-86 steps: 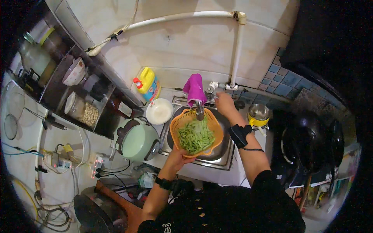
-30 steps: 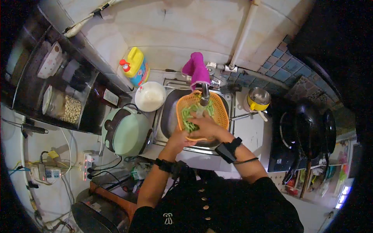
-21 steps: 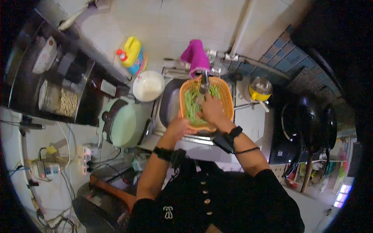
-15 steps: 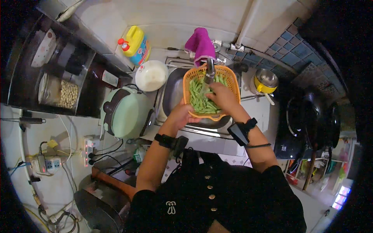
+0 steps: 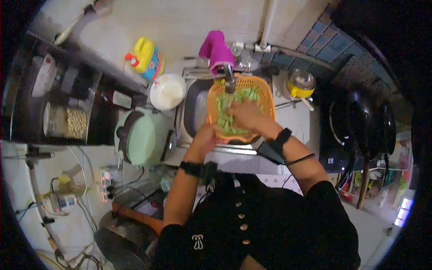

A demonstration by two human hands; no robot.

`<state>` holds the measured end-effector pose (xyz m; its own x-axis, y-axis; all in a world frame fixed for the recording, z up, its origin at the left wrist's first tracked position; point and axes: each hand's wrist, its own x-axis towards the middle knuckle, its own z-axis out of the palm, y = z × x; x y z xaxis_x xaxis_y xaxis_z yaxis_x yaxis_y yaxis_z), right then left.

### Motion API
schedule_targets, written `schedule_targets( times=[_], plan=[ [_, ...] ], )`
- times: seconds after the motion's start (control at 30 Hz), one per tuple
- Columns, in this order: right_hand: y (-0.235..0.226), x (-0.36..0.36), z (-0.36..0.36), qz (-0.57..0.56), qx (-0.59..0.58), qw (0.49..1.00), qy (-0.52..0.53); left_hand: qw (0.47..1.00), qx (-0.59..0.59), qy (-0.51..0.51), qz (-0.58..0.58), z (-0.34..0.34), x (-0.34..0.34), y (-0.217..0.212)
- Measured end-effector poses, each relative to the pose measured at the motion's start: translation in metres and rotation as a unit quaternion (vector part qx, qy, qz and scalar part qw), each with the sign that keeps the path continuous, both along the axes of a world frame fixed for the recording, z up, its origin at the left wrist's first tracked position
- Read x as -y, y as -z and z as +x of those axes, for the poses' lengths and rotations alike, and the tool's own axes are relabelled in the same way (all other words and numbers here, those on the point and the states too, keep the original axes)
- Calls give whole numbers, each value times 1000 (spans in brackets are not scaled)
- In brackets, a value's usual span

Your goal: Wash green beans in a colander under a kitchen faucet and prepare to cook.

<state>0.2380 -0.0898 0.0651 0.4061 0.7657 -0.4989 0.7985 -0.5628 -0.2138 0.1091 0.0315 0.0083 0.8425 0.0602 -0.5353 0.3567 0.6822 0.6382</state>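
An orange plastic colander basket (image 5: 266, 95) sits over the sink (image 5: 194, 114), holding cut green beans (image 5: 223, 118). My left hand (image 5: 206, 137) grips the basket's near left rim, with its fingers partly beneath it. My right hand (image 5: 246, 116) is down in the basket on the beans; its fingers are blurred and partly hidden among them. Above the far side of the basket hangs the metal faucet (image 5: 230, 83), with a purple cloth (image 5: 217, 50) draped over its back.
Left of the sink stand a white bowl (image 5: 168, 92), a yellow bottle with a red pump (image 5: 148, 59) and a pale green lidded appliance (image 5: 146, 136). On the right are a yellow-handled metal pot (image 5: 300, 84) and a black wok (image 5: 362, 119) on the stove. Cords and power strips line the left wall.
The whole view has shifted and tilted slightly. My right hand has moved toward the near left within the basket, over the beans. My left hand keeps its hold on the rim.
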Motion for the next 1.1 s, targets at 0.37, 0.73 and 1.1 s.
schedule_targets(
  times=[0.37, 0.73, 1.1],
  plan=[
    [-17, 64, 10, 383, 256, 871, 168, 999, 9, -13, 31, -11, -20, -32],
    [48, 80, -15, 345, -464, 661, 478, 962, -16, -121, 244, -68, -8, -121],
    [63, 74, -17, 394, -477, 628, 472, 913, 239, -267, 192, -110, 20, -232]
  ],
)
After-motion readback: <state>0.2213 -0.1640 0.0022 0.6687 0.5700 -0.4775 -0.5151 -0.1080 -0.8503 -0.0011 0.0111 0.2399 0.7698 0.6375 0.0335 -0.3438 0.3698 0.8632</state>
